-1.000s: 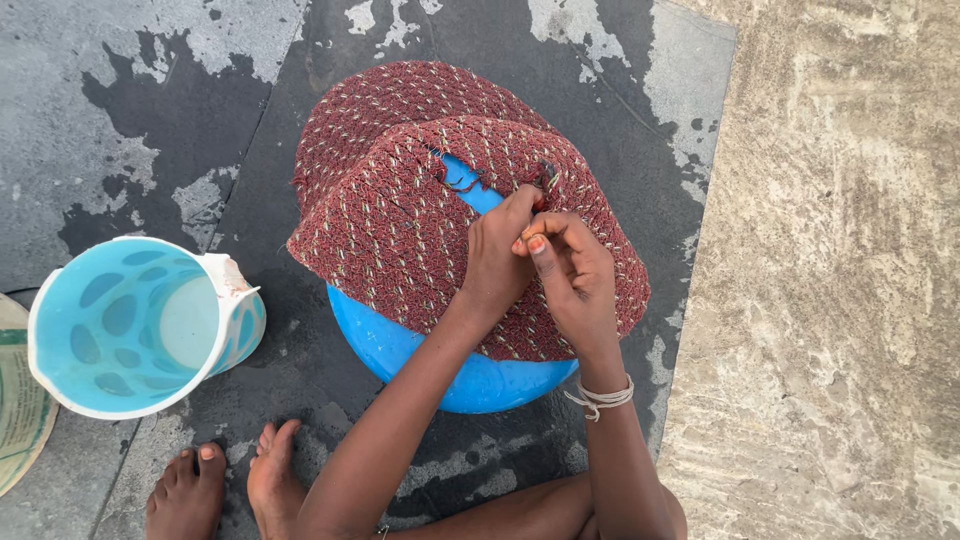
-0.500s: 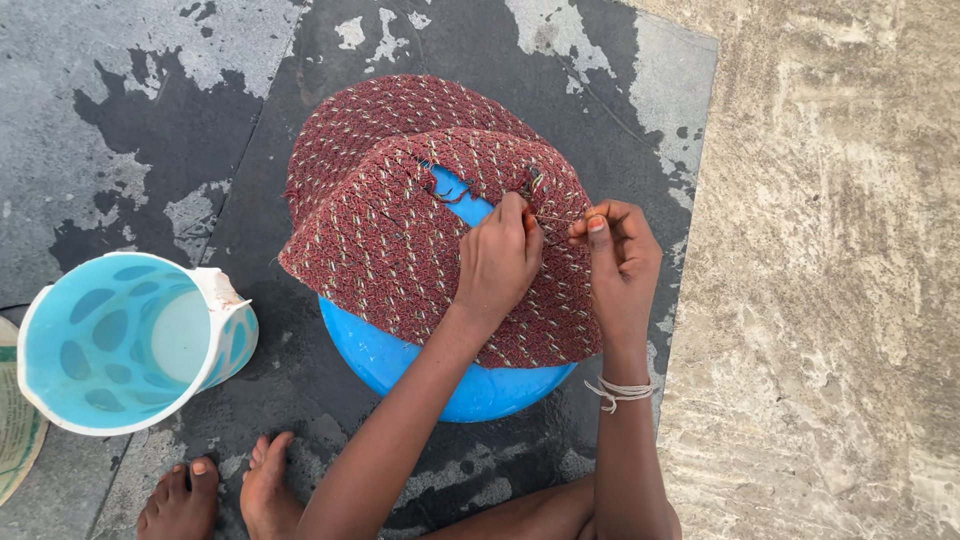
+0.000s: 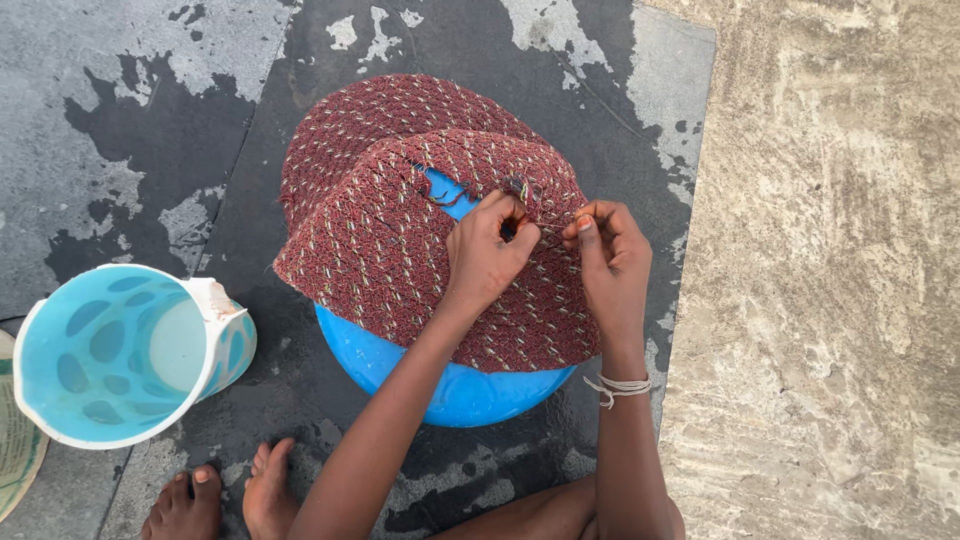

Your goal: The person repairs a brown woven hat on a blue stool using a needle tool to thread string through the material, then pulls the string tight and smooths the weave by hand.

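A dark red patterned cloth is draped over an overturned blue plastic basin on wet dark stone. The cloth has a torn slit through which blue shows. My left hand pinches the cloth at the tear's edge. My right hand pinches the cloth just to the right, with a thin thread stretched between the two hands. A white string band circles my right wrist.
A light blue jug with a white rim and spout stands at the left. My bare feet rest at the lower edge. A pale woven mat edge shows far left. Rough beige concrete fills the right side.
Both hands have shifted slightly to the right along the tear; the right hand now pinches the cloth close beside the left.
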